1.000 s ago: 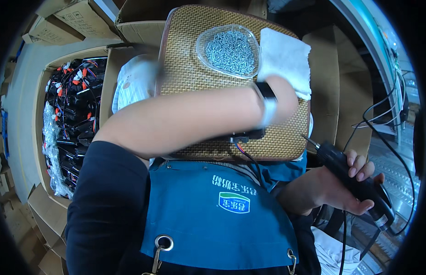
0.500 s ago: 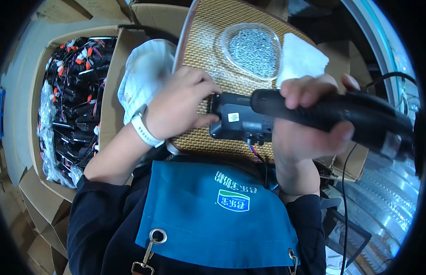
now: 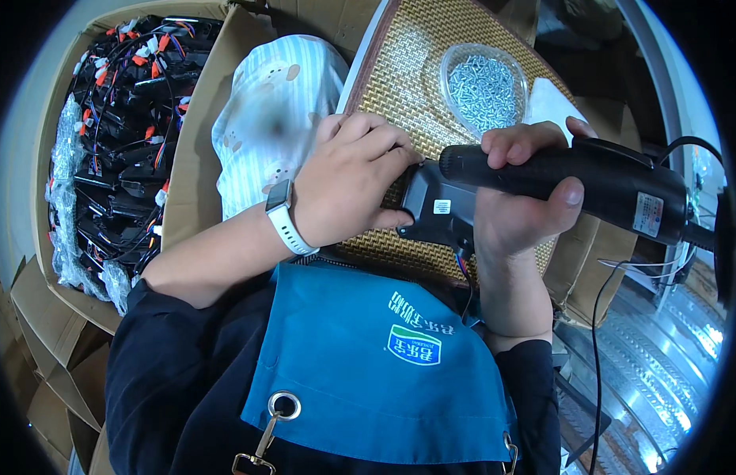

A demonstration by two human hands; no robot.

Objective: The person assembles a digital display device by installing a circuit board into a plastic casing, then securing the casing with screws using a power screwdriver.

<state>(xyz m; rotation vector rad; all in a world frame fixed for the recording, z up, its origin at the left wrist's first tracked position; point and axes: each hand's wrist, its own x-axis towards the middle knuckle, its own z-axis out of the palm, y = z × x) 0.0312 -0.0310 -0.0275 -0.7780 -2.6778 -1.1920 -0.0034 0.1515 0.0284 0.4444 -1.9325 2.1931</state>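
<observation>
Holding a black electric screwdriver (image 3: 574,178) against a small black device (image 3: 438,212) on a woven mat (image 3: 400,95).

The right hand (image 3: 522,202) is wrapped tight around the screwdriver's barrel, thumb on top, with the tool lying nearly level and its tip pointing toward nine o'clock, meeting the device's upper edge. The left hand (image 3: 348,178), a white watch (image 3: 285,218) on its wrist, is curled closed over the device's left end, pinning it to the mat near the picture's centre. A clear dish of screws (image 3: 483,79) sits on the mat at one o'clock. A cardboard box of black wired parts (image 3: 123,142) lies at nine o'clock, well apart from both hands.
</observation>
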